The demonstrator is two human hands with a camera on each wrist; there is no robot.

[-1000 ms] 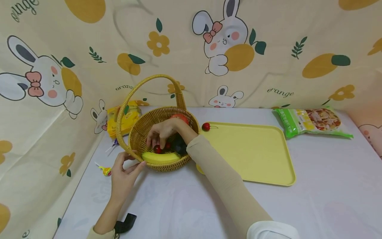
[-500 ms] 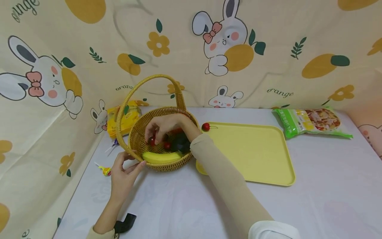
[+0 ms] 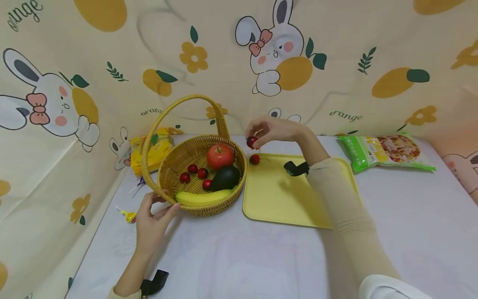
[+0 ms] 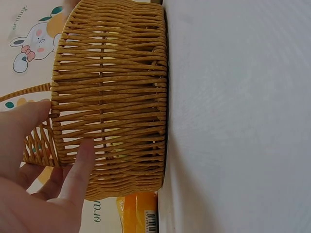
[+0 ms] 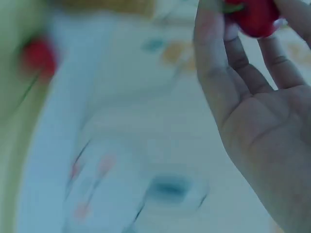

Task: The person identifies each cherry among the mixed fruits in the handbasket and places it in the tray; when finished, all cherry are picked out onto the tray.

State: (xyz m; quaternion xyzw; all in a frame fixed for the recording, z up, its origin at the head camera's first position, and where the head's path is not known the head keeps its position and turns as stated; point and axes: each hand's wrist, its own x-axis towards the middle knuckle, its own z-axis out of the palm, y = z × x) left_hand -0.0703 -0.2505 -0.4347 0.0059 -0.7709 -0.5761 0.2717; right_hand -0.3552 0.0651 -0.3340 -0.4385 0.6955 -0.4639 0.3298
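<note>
My left hand (image 3: 153, 222) grips the wicker basket (image 3: 209, 211) where its handle meets the rim; in the left wrist view the thumb and fingertips (image 4: 86, 148) lie against the weave. Inside the basket are a red apple (image 3: 220, 156), a dark green avocado (image 3: 226, 177), a banana (image 3: 203, 198) and several cherries (image 3: 203, 173). Raised past the basket's right side, my right hand (image 3: 278, 129) pinches a red cherry (image 3: 252, 142) by thumb and fingers. Just below it, another cherry (image 3: 255, 159) with a stem rests at the top left corner of the yellow tray (image 3: 269, 199).
Behind the basket on the left stands a yellow snack bag (image 3: 161, 147). A yellow-wrapped lollipop (image 3: 130, 216) lies left of my left hand, with a purple one (image 3: 141, 182) farther back. Beyond the tray lies a green and white food packet (image 3: 388, 151). A patterned cloth backs the table.
The right hand has lifted a cherry out of the basket and carried it right, over the tray's far left corner. My left hand keeps its hold on the basket.
</note>
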